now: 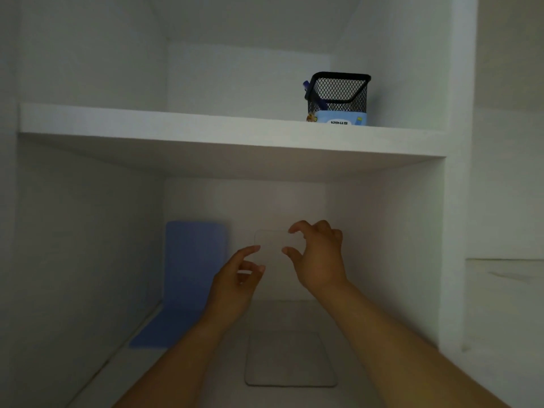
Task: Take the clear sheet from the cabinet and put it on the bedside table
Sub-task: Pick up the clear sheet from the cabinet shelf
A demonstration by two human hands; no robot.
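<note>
Reaching into the lower part of a white cabinet, two bare arms come up from the bottom of the frame. The left hand is in the middle of the frame, with its fingers spread a little and curled, and nothing is in it. The right hand is just to the right of it and a bit higher. Its thumb and fingers are apart, like a claw, and they hold nothing.

The clear sheet stands up against the back wall, between the two hands. It is pale and hard to see. Whether any fingertip touches its edge cannot be told. Another see-through sheet lies flat on the cabinet floor, low in the middle of the frame, between the two arms.

A blue mat leans on the back wall at the left and bends down onto the floor.

A white shelf runs across the upper half of the frame. On its right side sits a black mesh cup with a light blue box in front of it.
</note>
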